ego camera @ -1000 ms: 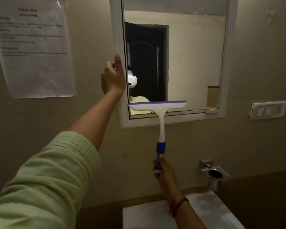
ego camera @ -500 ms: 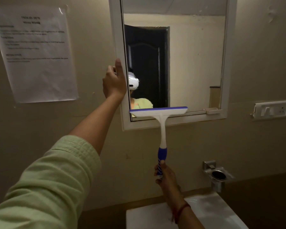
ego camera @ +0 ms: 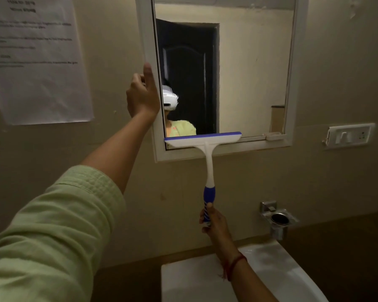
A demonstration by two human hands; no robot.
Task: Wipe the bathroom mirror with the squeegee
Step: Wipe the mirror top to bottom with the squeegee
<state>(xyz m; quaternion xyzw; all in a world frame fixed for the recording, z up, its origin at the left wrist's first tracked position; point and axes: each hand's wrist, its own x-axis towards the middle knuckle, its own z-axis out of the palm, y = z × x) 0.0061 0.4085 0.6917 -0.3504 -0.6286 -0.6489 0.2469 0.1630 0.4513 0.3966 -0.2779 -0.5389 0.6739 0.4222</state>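
Squeegee (ego camera: 205, 142), light and stiff we judge; our right hand (ego camera: 213, 222) grips its blue handle (ego camera: 209, 194), left hand (ego camera: 142, 99) seemingly clasps the mirror frame (ego camera: 147, 35).

So the beige wall (ego camera: 109, 149) holds everything here: white-framed mirror (ego camera: 249, 73) right at the left fingers (ego camera: 135, 80), printed paper sheet (ego camera: 37, 62) further left. The switch plate (ego camera: 349, 135) and chrome holder (ego camera: 278, 219) sit off right of the right fingers (ego camera: 202, 215).

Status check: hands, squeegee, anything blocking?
Left hand grips mirror frame edge. Right hand grips squeegee handle; blade at mirror's bottom edge. Nothing in the way.
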